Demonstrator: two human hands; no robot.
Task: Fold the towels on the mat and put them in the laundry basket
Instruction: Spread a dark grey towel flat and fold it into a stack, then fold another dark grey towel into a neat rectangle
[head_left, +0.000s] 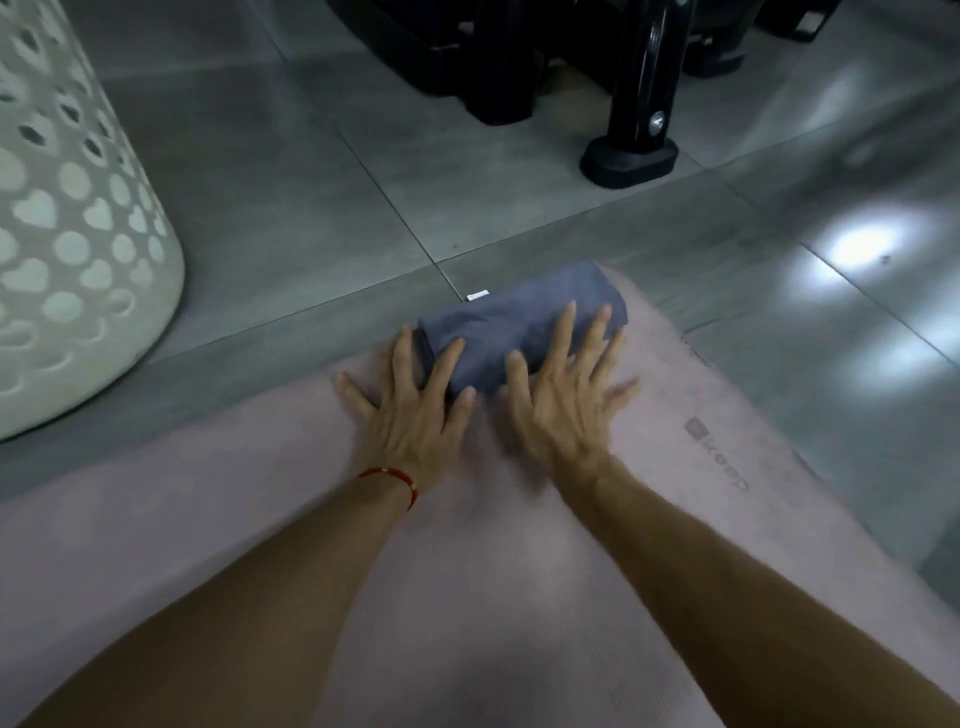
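A grey-blue towel (511, 325), folded into a small thick bundle, lies at the far end of the pink mat (675, 467). A small white tag sticks out at its far left corner. My left hand (415, 408), with a red string on the wrist, lies flat with spread straight fingers on the bundle's near left edge. My right hand (563, 402) presses flat on the near right part, fingers straight and spread. The white laundry basket (67, 234), pierced with heart-shaped holes, stands on the floor at the far left.
Grey floor tiles (311, 208) surround the mat. Black furniture or equipment legs (631, 150) stand on the floor beyond the towel at the top. A bright light reflection (862, 244) shows on the tiles at right.
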